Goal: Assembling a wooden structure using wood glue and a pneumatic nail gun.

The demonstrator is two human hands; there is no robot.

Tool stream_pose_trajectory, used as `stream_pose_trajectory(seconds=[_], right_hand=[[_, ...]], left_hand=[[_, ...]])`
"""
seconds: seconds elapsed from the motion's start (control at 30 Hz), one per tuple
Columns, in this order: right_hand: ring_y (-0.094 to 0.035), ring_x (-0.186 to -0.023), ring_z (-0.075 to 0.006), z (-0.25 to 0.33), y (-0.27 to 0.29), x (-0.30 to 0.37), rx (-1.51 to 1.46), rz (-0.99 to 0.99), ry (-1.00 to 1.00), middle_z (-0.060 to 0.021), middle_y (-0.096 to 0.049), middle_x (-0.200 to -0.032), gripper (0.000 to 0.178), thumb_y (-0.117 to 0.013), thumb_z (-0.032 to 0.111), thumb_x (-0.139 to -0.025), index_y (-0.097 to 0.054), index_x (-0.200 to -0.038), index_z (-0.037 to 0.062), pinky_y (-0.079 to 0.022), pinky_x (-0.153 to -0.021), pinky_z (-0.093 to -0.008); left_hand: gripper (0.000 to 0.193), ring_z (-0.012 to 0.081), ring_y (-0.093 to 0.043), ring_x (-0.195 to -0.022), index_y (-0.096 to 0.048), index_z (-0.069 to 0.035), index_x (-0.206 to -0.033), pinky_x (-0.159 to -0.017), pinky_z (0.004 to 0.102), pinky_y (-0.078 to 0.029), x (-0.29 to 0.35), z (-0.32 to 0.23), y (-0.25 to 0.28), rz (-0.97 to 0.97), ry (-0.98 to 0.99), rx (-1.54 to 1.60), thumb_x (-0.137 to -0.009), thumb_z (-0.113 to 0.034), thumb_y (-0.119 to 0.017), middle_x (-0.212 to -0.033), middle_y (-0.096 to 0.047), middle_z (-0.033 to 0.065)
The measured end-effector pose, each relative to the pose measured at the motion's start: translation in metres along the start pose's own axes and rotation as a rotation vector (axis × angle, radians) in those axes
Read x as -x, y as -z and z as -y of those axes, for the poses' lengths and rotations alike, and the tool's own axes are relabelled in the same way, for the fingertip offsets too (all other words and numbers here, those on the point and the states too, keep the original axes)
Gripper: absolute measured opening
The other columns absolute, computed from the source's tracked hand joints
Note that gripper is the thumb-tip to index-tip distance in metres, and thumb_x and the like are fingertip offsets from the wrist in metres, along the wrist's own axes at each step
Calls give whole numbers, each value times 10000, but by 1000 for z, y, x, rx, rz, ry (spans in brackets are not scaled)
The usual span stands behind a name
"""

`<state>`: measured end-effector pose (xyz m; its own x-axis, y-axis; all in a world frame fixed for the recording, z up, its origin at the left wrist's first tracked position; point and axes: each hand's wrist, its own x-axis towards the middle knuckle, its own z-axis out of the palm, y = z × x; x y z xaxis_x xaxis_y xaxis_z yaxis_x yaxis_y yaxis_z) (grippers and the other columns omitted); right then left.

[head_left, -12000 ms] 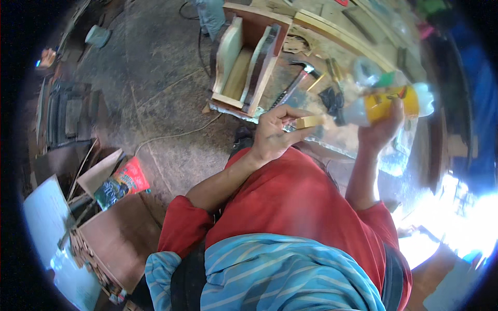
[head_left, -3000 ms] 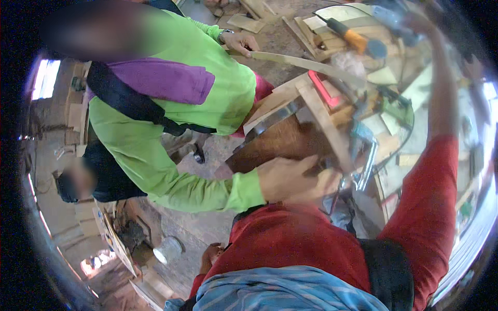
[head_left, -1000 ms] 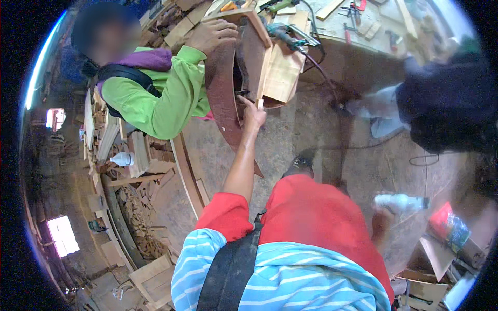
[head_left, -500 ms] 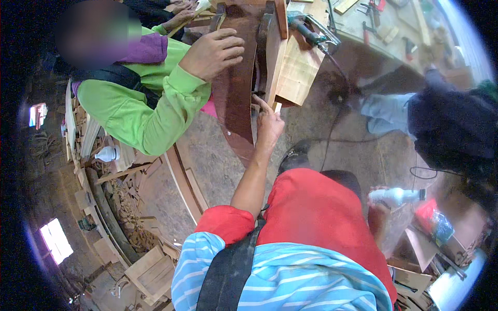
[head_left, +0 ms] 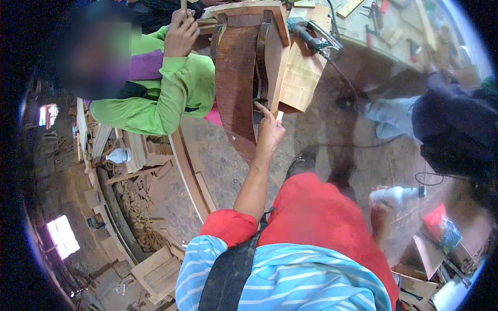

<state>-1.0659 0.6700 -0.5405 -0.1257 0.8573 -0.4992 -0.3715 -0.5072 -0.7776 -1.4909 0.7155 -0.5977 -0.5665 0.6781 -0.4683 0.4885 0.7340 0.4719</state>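
My left hand [head_left: 271,132] is at the lower end of a curved brown wooden piece of furniture [head_left: 236,78]. Its index finger reaches up along the inner side, while the other fingers close around the lower edge of the pale side panel [head_left: 276,72]. Out to the right, my right hand [head_left: 380,198] grips a pale plastic bottle [head_left: 400,195], which lies nearly level with its dark-capped end pointing right. Some of the right fingers are hidden behind the bottle.
A co-worker in a green sleeve [head_left: 150,111] sits at the left, a thin stick in one hand [head_left: 181,36]. A corded power tool [head_left: 306,36] rests beyond the furniture. Another person's legs [head_left: 394,116] stand at right. Wood scraps [head_left: 140,217] cover the left floor.
The co-worker's hand has left the brown wooden surface and moved up and left, where it now holds a thin stick. My two hands keep nearly the same places.
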Motion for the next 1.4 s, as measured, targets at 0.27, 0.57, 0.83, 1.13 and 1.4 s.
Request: stream_pose_trajectory(seconds=[0.27,0.57,0.83,1.13,1.4], right_hand=[[-566,-1055,-276,242,415,379,25,22,66,-90,-554,-1063,647,-628,-50,-526,-503,-1148,79,-435,-988,-422],[-567,-1075,-301,295,544,457,-34,13,70,-97,-565,-1075,670,-595,-41,-514,-501,-1170,60,-437,-986,-433],[-566,-1084,-303,291,549,463,16,-25,44,-103,-565,-1080,669,-599,-36,-512,-498,-1168,49,-449,-975,-429],[-572,-1060,-293,289,551,477,0,-61,35,-100,-563,-1064,650,-627,-33,-519,-505,-1153,43,-460,-958,-404],[-569,-1056,-277,293,550,479,-18,-25,52,-87,-563,-1056,641,-645,-32,-532,-509,-1153,51,-474,-926,-389]], left_hand=[[834,357,-655,-891,-59,88,-1457,-827,434,-519,555,-180,-145,-195,-193,423,-868,-95,-620,-994,-653,267],[247,191,-577,-1023,-609,-83,-1097,-920,375,-497,650,-208,-232,151,-104,2245,-878,-170,-679,-1075,-628,46],[300,228,-579,-1035,-587,-67,-1145,-935,405,-480,646,-208,-239,100,-91,2258,-879,-173,-676,-1112,-623,68],[290,172,-575,-1010,-570,-69,-1170,-850,328,-513,685,-225,-239,-103,-143,1793,-906,-145,-663,-1174,-574,38],[498,173,-592,-963,-425,-30,-1344,-805,316,-527,680,-235,-228,-252,-157,1616,-905,-96,-650,-1091,-605,67]])
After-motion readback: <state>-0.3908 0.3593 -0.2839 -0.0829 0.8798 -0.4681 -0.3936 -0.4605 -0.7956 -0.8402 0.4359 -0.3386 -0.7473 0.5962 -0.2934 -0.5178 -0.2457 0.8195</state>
